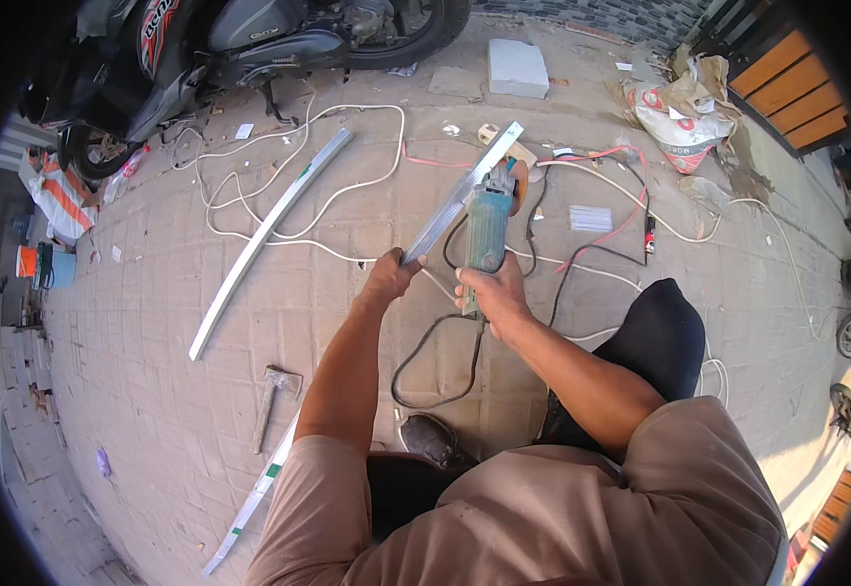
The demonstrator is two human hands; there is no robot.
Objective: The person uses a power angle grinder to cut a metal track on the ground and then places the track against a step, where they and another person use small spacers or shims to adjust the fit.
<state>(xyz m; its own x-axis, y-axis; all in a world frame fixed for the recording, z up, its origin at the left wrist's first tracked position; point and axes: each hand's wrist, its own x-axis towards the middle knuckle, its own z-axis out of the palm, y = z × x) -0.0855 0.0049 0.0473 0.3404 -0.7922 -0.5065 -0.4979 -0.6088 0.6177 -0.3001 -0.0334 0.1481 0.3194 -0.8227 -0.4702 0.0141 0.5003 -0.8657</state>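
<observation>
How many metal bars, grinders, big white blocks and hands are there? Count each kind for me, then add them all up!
Metal bars: 3
Grinder: 1
Big white block: 1
Hands: 2 (left hand, right hand)
Total: 7

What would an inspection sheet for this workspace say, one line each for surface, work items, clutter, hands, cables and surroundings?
Surface: paved ground, dotted with small scraps.
Work items: metal bar and angle grinder, side by side; whether the disc touches the bar is unclear.
Clutter: second metal bar, hammer-like tool, metal strip partly hidden by the person.
Hands: left hand grips the bar's near end; right hand holds the grinder's body; both bare.
Cables: white cable looped loosely; black cord trails from the grinder.
Surroundings: motorbike, white block, white-and-red sack.
</observation>
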